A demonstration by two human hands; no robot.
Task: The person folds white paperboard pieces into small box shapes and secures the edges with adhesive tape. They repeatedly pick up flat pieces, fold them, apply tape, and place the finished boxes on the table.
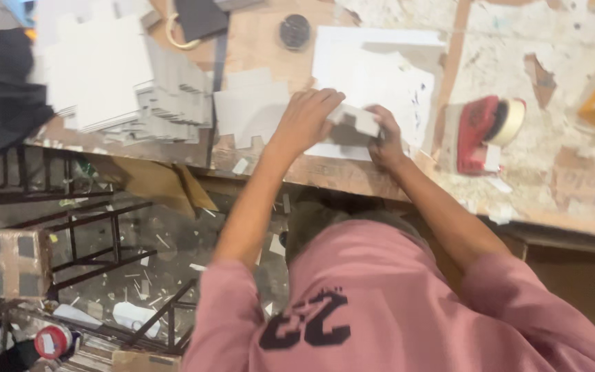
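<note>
Both hands on a small grey cardboard piece [354, 122] at the workbench [380, 180] edge. Left hand [306, 118] fingers curled over its left end, gripping; right hand [385, 138] fingers closed on its right end. White sheets [373, 72] just beyond the fingertips; red tape dispenser [480, 134] right of the right-hand fingers.

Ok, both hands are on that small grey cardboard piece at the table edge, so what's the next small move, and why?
Probably press the fold flat. The left hand and right hand both grip the small cardboard piece, which looks partly folded above a flat white sheet, so the table beneath offers support. The motion blur makes this uncertain.
</note>
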